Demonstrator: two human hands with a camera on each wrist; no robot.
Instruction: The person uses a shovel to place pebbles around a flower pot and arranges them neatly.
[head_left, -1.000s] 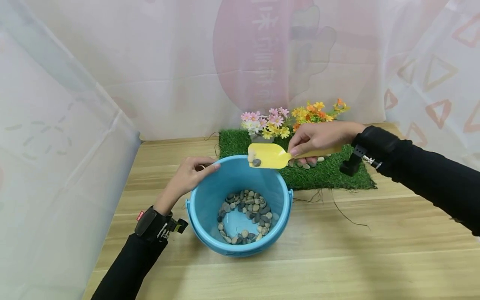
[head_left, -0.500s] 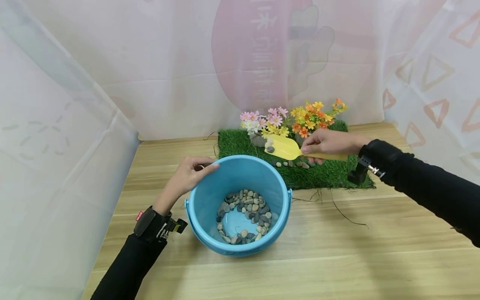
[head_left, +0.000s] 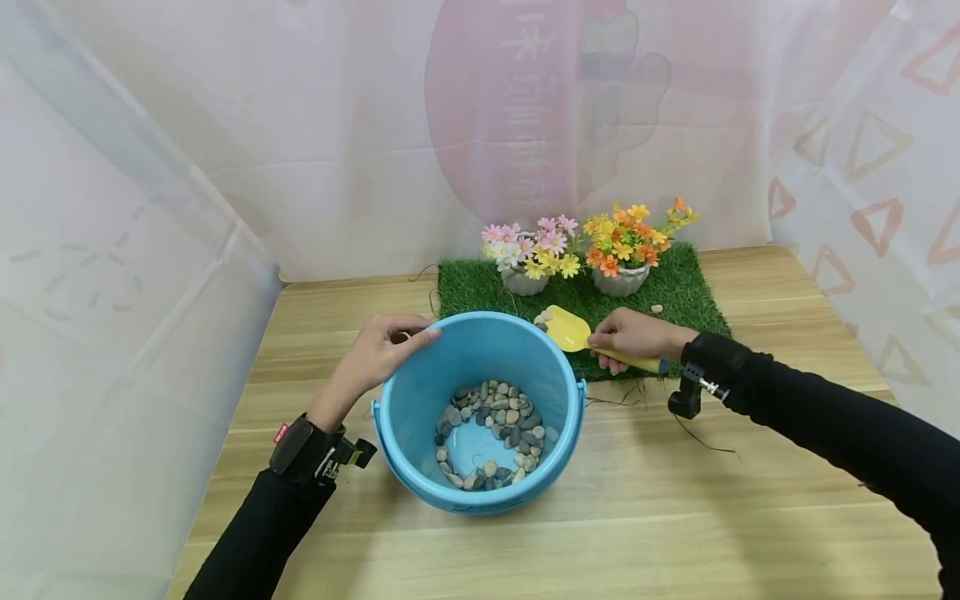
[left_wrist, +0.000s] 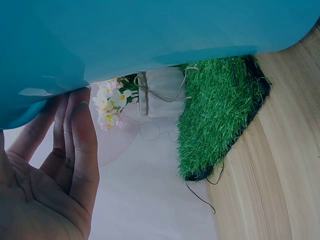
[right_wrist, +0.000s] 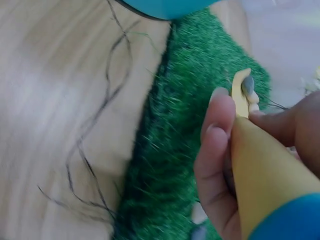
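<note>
My left hand point(head_left: 378, 358) grips the rim of a light blue bucket point(head_left: 480, 346) at its far left. In the left wrist view, the fingers point(left_wrist: 82, 145) reach up to the bucket's edge. Pebbles point(head_left: 517, 417) lie in a ring on the bucket's floor, with a bare patch in the middle. My right hand point(head_left: 637, 335) holds a yellow toy shovel point(head_left: 567, 329) by its handle, which ends in blue. A few stones, one grey point(right_wrist: 247, 85) and some pale, sit at the blade's tip. In the head view the shovel overlaps the grass mat, right by the bucket's back-right rim.
Behind the bucket lies an artificial grass mat point(head_left: 468, 287). On it stand a pot of pink, white and yellow flowers point(head_left: 528, 258) and a pot of orange ones point(head_left: 622, 250). A pale pebble point(head_left: 657, 309) lies there too. Dark threads point(head_left: 697, 437) trail over the wooden table point(head_left: 750, 500).
From over the bucket's far rim, the shovel first swung right and back over the mat, then came down and forward beside the rim, stones still on it. The left hand and bucket stayed put.
</note>
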